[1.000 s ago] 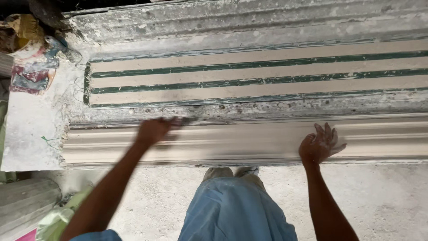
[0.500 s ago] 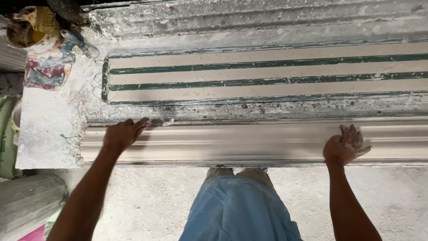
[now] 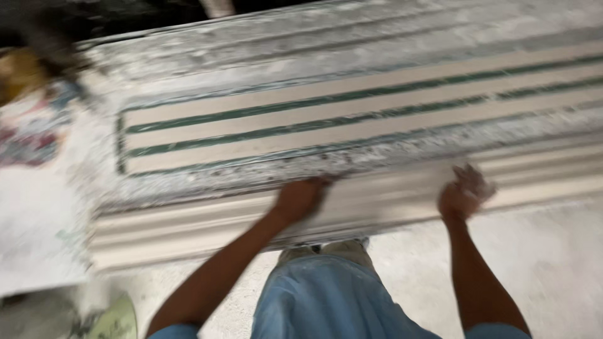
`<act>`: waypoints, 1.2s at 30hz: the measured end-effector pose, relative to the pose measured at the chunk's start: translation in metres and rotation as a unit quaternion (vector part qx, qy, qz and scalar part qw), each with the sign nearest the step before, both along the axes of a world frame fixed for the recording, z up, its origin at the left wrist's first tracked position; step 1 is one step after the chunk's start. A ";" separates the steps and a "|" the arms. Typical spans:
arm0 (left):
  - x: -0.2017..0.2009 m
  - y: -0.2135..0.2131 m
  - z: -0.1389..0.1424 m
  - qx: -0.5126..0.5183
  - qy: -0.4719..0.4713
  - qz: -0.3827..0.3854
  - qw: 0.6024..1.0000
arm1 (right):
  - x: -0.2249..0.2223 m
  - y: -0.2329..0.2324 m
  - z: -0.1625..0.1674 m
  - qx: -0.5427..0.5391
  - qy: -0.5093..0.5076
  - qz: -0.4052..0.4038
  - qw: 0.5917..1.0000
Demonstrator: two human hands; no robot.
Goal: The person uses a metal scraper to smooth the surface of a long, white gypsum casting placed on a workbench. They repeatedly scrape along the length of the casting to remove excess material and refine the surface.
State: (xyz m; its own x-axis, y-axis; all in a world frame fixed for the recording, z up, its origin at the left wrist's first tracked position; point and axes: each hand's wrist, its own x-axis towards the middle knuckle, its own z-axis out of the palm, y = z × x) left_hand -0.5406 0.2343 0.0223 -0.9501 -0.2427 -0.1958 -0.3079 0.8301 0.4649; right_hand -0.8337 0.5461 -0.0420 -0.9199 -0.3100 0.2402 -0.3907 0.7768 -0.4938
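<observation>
**Plaster moulding at the near edge of the table, both hands applied**

A long white plaster moulding (image 3: 207, 223) is laid lengthwise along the near edge of the table (image 3: 389, 37), running from the lower left to the right border of the view. Its stepped profile is seen as several parallel ridges. The picture is blurred by motion, so fine detail is not resolved.

The left hand (image 3: 300, 198) is placed on the upper edge of the moulding, near its middle, with the fingers curled over the ridge. Whether the moulding is clasped or only pressed cannot be told. The right hand (image 3: 463, 194) is set further to the right on the same moulding; it is coated with white plaster, and its grip appears loosely closed, though what, if anything, is held inside cannot be told.

Directly behind the moulding, a band of rough grey plaster residue (image 3: 264, 172) is spread along the table. Beyond it, a flat cream panel with three dark green stripes (image 3: 352, 119) is laid parallel to the moulding. Further back, more plaster-crusted ridged surfaces are seen.

At the left end, a white plaster-smeared sheet (image 3: 34, 232) is spread, with crumpled coloured material (image 3: 25, 135) above it. Below the moulding, the person's light blue trousers (image 3: 326, 301) and the dusty grey floor (image 3: 553, 251) are seen. A pale green object (image 3: 116, 320) is lying at the lower left.
</observation>
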 end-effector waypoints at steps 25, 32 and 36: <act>-0.045 -0.019 0.054 -0.033 -0.028 -0.108 0.993 | -0.003 0.017 -0.015 0.064 0.102 0.010 0.993; -0.087 -0.006 0.067 -0.109 -0.080 -0.205 0.969 | -0.007 0.019 -0.023 0.060 0.102 0.009 0.993; -0.149 0.035 0.064 -0.140 -0.091 -0.289 0.943 | -0.006 0.023 -0.024 0.065 0.096 0.021 0.993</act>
State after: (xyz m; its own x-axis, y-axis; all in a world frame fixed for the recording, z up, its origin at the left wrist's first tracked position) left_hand -0.6897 0.2690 0.0867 -0.8959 0.2393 -0.3742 0.1804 0.9659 0.1859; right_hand -0.8401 0.5686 -0.0656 -0.8466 -0.3871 0.3652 -0.5016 0.8096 -0.3048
